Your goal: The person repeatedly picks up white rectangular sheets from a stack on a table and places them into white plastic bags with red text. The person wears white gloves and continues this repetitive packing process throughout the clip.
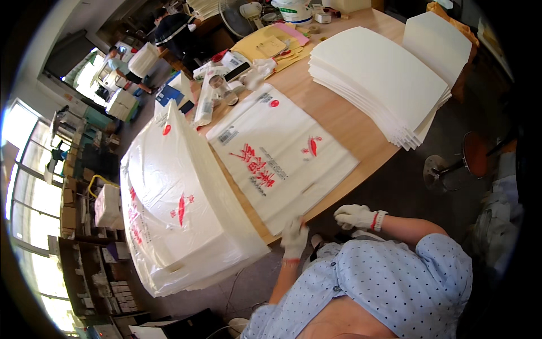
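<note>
Both my hands wear white knit gloves. My left hand (294, 237) is at the table's near edge, beside the near corner of a flat stack of white printed plastic bags (299, 147). Its fingers look bent together; what they hold, if anything, is hidden. To the right, my right hand (354, 217) hangs in the air in front of the table edge, its fingers curled closed and nothing visible in them. Left of the bag stack, a thick pile in clear-white printed plastic (186, 226) overhangs the table edge. Red print marks both.
A fanned stack of white sheets (378, 73) lies at the right of the wooden table (293, 85). Farther back are a glass jar (223, 90), a phone (237, 70), yellow papers (265, 45) and a white tub (293, 10). A round stool (474, 153) stands right. Two people work behind.
</note>
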A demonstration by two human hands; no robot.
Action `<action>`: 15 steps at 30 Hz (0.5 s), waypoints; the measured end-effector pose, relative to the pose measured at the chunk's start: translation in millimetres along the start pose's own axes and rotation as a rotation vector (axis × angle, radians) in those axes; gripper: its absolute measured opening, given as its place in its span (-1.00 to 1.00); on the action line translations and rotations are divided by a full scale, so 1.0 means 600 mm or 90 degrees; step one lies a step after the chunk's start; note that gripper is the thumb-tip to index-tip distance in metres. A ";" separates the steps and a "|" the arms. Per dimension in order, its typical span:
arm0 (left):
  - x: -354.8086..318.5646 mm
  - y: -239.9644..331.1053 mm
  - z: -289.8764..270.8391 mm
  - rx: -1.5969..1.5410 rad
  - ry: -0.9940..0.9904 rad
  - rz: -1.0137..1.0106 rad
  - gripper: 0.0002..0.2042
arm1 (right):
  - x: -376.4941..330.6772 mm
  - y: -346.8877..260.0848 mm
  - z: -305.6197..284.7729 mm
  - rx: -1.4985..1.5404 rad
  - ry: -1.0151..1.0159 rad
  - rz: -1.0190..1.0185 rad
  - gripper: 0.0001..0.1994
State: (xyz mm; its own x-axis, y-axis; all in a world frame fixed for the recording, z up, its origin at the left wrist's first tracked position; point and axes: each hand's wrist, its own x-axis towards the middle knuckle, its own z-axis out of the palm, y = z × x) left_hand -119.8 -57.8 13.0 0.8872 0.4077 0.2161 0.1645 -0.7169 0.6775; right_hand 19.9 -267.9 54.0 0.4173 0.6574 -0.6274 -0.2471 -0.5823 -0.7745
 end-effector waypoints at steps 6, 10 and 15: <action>0.176 0.002 0.084 0.231 -0.065 -0.029 -0.76 | -0.044 0.079 -0.078 0.182 0.175 0.002 -0.73; 0.197 -0.049 0.085 0.135 -0.125 -0.012 -0.76 | -0.039 0.073 -0.077 0.208 0.175 -0.016 -0.74; 0.218 -0.010 0.052 0.081 -0.167 -0.127 -0.79 | 0.108 0.029 -0.041 0.421 -0.159 -0.061 -0.74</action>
State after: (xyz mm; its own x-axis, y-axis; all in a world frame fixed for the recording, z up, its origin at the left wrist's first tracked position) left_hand 8.5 -17.6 15.4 0.9103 0.3990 -0.1106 0.3829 -0.7098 0.5912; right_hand 63.9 -247.4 1.8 0.2712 0.8269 -0.4926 -0.7312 -0.1558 -0.6641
